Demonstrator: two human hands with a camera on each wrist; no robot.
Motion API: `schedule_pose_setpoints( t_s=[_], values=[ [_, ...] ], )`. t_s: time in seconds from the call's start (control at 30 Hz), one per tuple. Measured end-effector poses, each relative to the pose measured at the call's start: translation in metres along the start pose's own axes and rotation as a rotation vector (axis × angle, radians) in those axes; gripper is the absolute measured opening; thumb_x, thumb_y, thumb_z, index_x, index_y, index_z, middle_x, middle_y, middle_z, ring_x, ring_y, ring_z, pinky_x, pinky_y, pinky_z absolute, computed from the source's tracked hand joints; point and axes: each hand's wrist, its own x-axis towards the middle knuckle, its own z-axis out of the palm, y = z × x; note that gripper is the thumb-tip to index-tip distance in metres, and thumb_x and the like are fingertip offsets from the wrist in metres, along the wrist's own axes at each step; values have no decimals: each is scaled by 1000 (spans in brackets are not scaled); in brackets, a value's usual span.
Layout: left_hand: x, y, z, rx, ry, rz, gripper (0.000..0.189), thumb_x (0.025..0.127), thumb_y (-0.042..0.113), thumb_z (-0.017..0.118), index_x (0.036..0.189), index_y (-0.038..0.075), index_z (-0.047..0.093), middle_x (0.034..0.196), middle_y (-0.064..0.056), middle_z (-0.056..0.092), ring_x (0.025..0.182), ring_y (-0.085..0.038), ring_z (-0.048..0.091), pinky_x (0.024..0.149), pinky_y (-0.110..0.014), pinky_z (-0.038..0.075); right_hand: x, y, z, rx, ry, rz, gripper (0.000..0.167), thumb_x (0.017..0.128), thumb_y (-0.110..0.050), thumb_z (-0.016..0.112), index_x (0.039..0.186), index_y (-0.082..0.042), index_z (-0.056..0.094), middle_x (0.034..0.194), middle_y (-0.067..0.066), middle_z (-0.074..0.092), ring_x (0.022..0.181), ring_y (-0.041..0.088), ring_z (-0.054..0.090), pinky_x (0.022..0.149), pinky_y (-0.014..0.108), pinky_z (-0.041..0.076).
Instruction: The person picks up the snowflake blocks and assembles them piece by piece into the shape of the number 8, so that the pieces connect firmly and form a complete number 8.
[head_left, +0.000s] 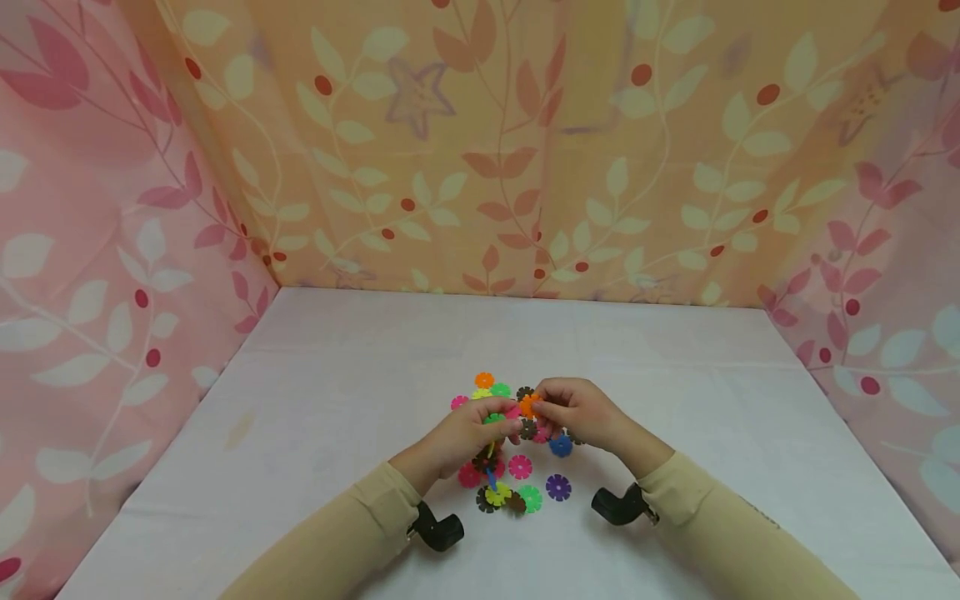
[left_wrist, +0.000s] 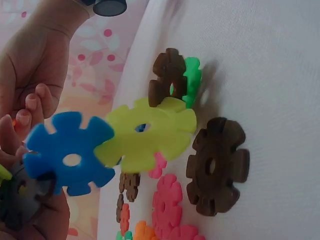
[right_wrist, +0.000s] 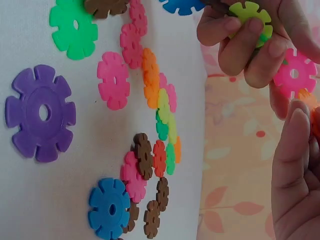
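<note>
My left hand grips a chain of joined plastic snowflake discs. In the left wrist view a blue disc of the chain is joined to a yellow disc, with a dark brown disc on its other side. Farther along, the right wrist view shows a yellow-green disc among the left fingers and a pink disc at the chain's end. My right hand pinches an orange disc right at that pink disc; whether their slots are engaged I cannot tell.
Loose discs lie on the white table around and below the hands, among them a purple disc, a blue disc, a pink disc and a green disc. Flowered cloth encloses the table's back and sides.
</note>
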Motion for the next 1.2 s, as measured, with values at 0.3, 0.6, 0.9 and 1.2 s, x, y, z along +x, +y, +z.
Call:
schedule_pose_setpoints(
  t_s=[0.3,0.6,0.9,1.2],
  values=[
    [-2,3,1,42,-28,13,28,87,31,62,111,17,63,78,-7,59,76,-28,55,64,-28,45,1,1,-2,-31,-65,-107,16,93,-19,54,81,-10,63,57,3,49,48,14,45,45,24,42],
    [-3,4,2,88,-41,30,25,88,31,60,108,17,63,69,-5,51,63,-16,48,61,-27,41,3,3,2,-22,-50,-106,16,92,-17,55,81,-9,64,58,2,51,49,16,47,49,29,47],
    [-4,5,0,-22,-48,66,26,90,31,57,109,15,64,72,-5,48,62,-17,46,61,-27,42,0,0,12,75,47,-103,17,92,-9,52,81,-1,62,60,15,51,49,29,46,46,29,45],
    [-4,6,0,-104,-60,177,30,93,26,52,110,2,60,74,-4,44,63,-16,42,62,-25,41,1,3,21,291,157,-114,20,93,-8,52,83,7,61,61,14,53,49,19,48,47,23,48]
  ],
)
